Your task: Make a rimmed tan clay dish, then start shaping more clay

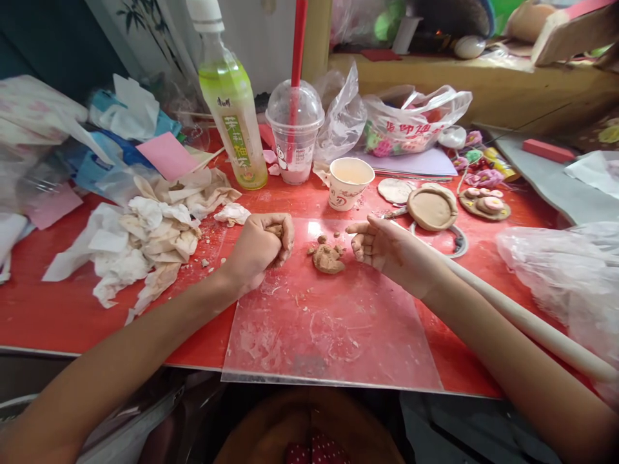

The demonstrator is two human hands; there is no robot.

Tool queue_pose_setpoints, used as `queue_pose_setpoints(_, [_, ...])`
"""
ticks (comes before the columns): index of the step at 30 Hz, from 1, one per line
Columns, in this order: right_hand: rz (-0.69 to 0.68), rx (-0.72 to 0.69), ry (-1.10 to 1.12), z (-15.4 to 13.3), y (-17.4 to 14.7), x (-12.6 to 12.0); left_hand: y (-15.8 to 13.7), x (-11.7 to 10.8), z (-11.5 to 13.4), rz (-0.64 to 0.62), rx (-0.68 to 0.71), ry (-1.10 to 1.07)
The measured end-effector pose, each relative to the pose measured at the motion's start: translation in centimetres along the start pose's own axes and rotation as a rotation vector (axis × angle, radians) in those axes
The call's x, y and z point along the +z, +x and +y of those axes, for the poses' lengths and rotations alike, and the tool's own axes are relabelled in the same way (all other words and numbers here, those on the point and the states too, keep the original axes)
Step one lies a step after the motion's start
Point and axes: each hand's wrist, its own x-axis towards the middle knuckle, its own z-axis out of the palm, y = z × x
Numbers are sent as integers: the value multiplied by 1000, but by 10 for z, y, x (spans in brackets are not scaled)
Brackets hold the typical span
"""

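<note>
My left hand (268, 245) is closed round a lump of brown clay (275, 230), part of which shows between thumb and fingers. Between my hands, a larger clump of clay (327, 258) with a few small crumbs rests on a clear plastic sheet (333, 335). Just right of that clump, my right hand (382, 248) hovers with its fingers loosely curled and apart, and I see nothing in it. A round, shallow clay dish (432, 206) lies beyond my right hand. Next to it sits a clay piece with pink and yellow bits (484, 202).
A paper cup (351, 183) with liquid, a lidded plastic cup (294, 132) and a drink bottle (235, 116) stand behind. Crumpled tissues (149, 238) lie left. A long pale rod (522, 309) runs beside my right forearm, near a plastic bag (565, 270).
</note>
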Motion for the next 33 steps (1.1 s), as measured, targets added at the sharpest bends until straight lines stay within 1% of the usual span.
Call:
queue_pose_setpoints(7, [-11, -2, 0, -1, -1, 1, 2, -3, -2, -91, 34, -19])
queue_pose_setpoints(9, [-10, -5, 5, -1, -1, 1, 6, -5, 1, -137, 42, -84])
queue_pose_setpoints(12, [-5, -1, 12, -2, 0, 1, 9, -8, 5, -206, -7, -199])
queue_pose_setpoints(14, [-10, 1, 12, -2, 0, 0, 9, -8, 7, -200, -26, -203])
queue_pose_setpoints(17, [-21, -3, 8, -1, -1, 0, 7, -6, 8, -159, -5, -174])
queue_pose_setpoints(20, [-20, -3, 1, 0, -1, 1, 7, -5, 8, -145, -13, -185])
queue_pose_setpoints(27, [-11, -16, -39, 0, -2, 0, 11, -3, 5, -211, -129, -245])
queue_pose_setpoints(33, [-11, 2, -19, -1, -2, 2, 5, -2, 2, -262, -151, -148])
